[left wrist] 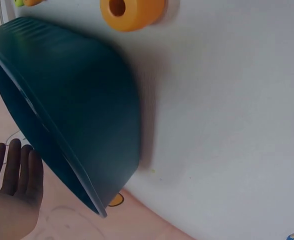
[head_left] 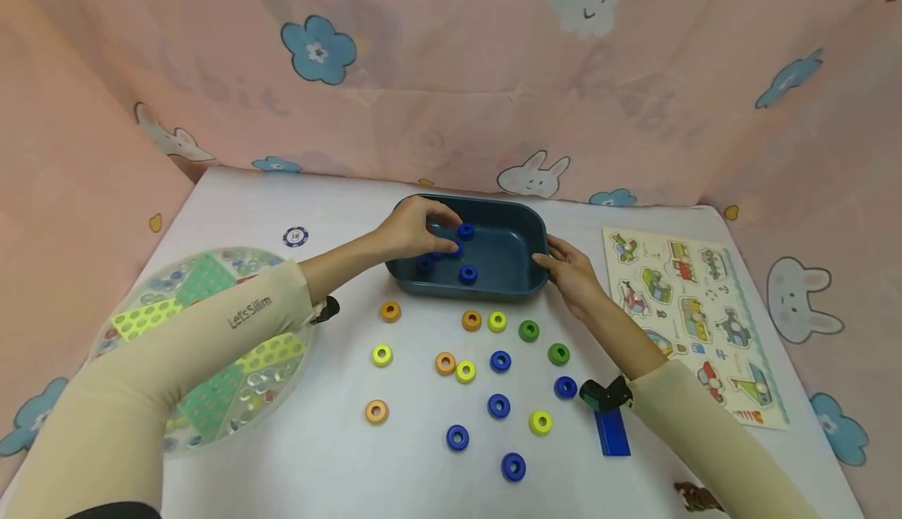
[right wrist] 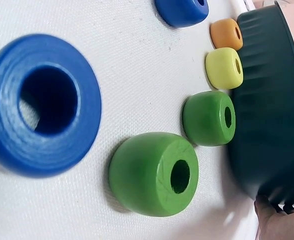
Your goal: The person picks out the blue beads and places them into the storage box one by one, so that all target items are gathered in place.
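Observation:
A dark teal tray (head_left: 503, 296) stands at the far middle of the table. My left hand (head_left: 412, 228) reaches over its left side, thumb and fingers spread apart inside. Several blue ring beads lie in the tray; one blue bead (head_left: 456, 250) is right at the thumb tip and another (head_left: 466, 231) by the fingertips. In the left wrist view, the left fingers (left wrist: 12, 167) are extended beyond the tray's rim. My right hand (head_left: 574, 275) grips the tray's right end, thumb on the rim and fingers around the outside.
Loose orange, yellow, green (head_left: 559, 354) and blue beads (head_left: 514, 467) are scattered before the tray. A blue block (head_left: 612, 433) lies by the right sleeve. To the right is a picture board (head_left: 694, 323); to the left, a round patterned case (head_left: 211, 417) and a chip marked 10 (head_left: 296, 236).

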Action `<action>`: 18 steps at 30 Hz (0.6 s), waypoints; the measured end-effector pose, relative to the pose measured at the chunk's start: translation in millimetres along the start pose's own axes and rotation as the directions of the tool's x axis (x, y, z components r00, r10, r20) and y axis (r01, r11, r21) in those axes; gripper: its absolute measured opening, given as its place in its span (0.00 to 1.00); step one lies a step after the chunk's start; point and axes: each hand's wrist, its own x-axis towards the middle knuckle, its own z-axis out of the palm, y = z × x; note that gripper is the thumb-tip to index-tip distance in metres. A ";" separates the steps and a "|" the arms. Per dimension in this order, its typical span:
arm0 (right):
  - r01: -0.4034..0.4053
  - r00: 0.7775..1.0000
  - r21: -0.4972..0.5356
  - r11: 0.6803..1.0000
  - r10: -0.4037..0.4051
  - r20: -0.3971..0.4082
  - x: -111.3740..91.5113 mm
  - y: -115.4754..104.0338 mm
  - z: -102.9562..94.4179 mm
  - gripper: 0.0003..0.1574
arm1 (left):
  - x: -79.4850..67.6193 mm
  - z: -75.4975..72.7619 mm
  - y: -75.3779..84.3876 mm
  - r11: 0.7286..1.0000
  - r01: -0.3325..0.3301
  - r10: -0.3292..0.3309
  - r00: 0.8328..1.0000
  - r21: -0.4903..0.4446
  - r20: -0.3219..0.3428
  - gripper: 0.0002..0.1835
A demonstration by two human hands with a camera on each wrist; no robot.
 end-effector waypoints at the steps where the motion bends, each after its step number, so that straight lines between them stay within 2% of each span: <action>1: -0.002 1.000 0.001 1.000 0.002 -0.003 -0.1 -0.1 0.1 0.35 | -2.0 0.3 0.3 1.000 0.000 0.000 1.000 -0.007 0.003 0.20; 5: -0.006 1.000 0.000 1.000 0.006 -0.004 0.0 -0.3 0.4 0.35 | -13.4 5.2 2.5 0.999 -0.026 0.026 0.999 -0.039 0.019 0.19; 9: -0.014 1.000 -0.006 1.000 0.014 -0.006 0.3 -0.5 0.1 0.36 | -29.3 15.3 10.6 0.992 -0.106 0.110 0.992 -0.075 0.059 0.16; 14: -0.022 1.000 -0.008 1.000 0.022 -0.014 0.2 -1.0 0.0 0.35 | -54.9 33.7 23.8 0.975 -0.184 0.202 0.968 -0.127 0.147 0.15; 18: -0.022 1.000 -0.002 1.000 0.022 -0.011 -0.3 -1.8 0.7 0.35 | -76.6 51.3 31.5 0.962 -0.193 0.237 0.941 -0.193 0.243 0.15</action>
